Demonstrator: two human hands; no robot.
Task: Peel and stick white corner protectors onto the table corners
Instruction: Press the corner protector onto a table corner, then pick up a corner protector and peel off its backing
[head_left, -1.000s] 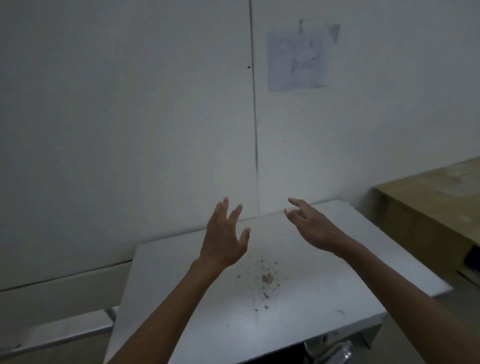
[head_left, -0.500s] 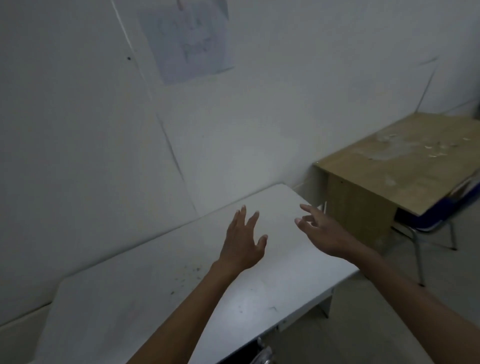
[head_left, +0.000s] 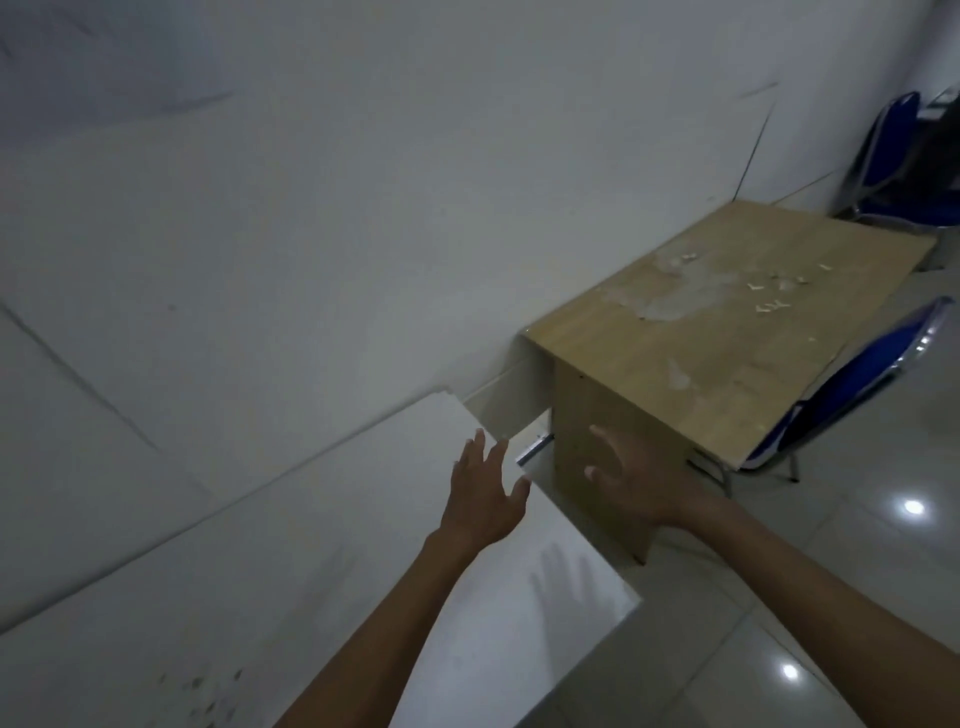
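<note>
Hovering apart with fingers spread and empty, the left hand (head_left: 485, 496) and right hand (head_left: 631, 480) hang above the smooth white table (head_left: 311, 545), small white protectors (head_left: 774, 296) scattered on the scuffed wooden desk (head_left: 727, 353).

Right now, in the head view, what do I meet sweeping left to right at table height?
White table → left hand → right hand → wooden desk with small white pieces → blue chair tucked at its right edge.
</note>
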